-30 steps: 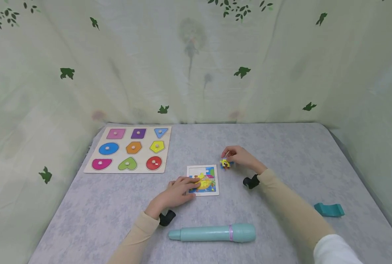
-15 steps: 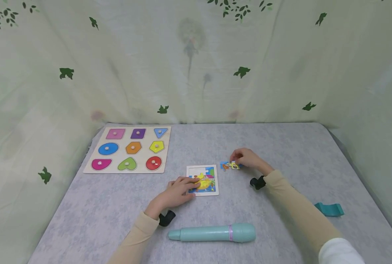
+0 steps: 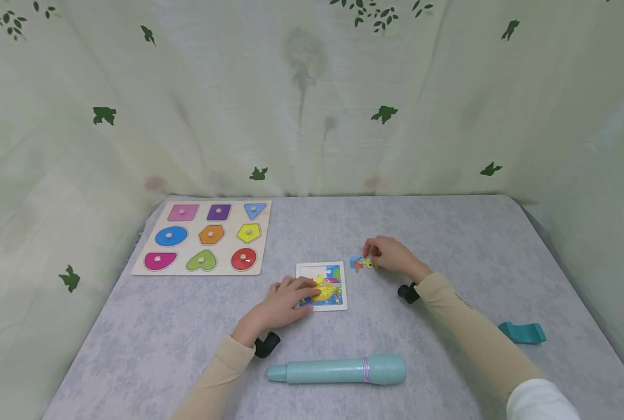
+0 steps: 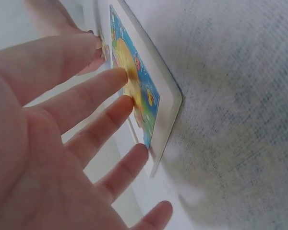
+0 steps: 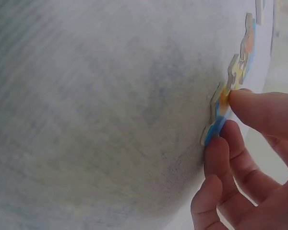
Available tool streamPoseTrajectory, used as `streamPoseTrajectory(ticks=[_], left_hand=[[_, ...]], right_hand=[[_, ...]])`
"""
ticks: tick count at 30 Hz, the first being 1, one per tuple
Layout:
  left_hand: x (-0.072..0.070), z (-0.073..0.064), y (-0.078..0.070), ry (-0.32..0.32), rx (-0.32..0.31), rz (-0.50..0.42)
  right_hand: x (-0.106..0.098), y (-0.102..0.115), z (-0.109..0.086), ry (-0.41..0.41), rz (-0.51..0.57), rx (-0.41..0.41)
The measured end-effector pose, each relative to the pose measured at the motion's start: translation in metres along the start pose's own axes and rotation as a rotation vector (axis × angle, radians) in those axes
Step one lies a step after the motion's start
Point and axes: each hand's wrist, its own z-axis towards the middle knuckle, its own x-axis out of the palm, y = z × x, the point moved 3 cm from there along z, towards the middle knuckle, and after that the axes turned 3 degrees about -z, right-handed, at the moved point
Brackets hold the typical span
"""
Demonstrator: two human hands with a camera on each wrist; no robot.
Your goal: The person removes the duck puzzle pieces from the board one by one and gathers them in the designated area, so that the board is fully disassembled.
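Note:
A small square jigsaw puzzle (image 3: 337, 297) with a yellow duck-like picture lies in a white frame (image 3: 345, 294). My left hand (image 3: 280, 303) rests with fairly straight fingers on its left part; in the left wrist view the fingertips (image 4: 122, 108) touch or nearly touch the picture. An unfilled strip shows at the puzzle's upper left. Right of the frame, loose puzzle pieces (image 3: 355, 263) lie close together on the table. My right hand (image 3: 393, 255) pinches one blue-and-orange puzzle piece (image 5: 222, 101), thumb on its face and fingers at its edge, low at the table.
A shape board (image 3: 225, 251) with several coloured knobbed pieces lies at the back left. Along the front is a light teal microphone-shaped object (image 3: 327, 371). A teal curved block (image 3: 523, 333) sits to the right. Patterned cloth (image 3: 312, 140) hangs behind the table.
My right hand moved right, uncovering and spreading the loose pieces, then shifted slightly back left with a yellow piece drawn closer to the blue one. The left hand stayed on the puzzle.

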Motion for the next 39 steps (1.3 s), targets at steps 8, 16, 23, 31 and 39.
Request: streamPoseTrajectory(ticks=[8,16,23,31,39], left_hand=[[0.000,0.006,-0.002,0.033,0.020,0.014],[0.001,0.011,-0.004,0.094,0.039,0.031],[0.003,0.012,-0.005,0.126,0.029,0.081],[0.004,0.013,-0.006,0.131,-0.025,0.106],[0.003,0.016,-0.007,0.123,-0.063,0.110]], right_hand=[[0.006,0.013,0.005,-0.047,0.124,-0.053],[0.024,0.049,0.014,0.058,0.169,-0.171],[0.037,0.065,0.018,0.103,0.048,-0.156],[0.039,0.069,0.014,0.075,0.066,-0.170],[0.038,0.072,0.012,0.058,0.052,-0.192]])
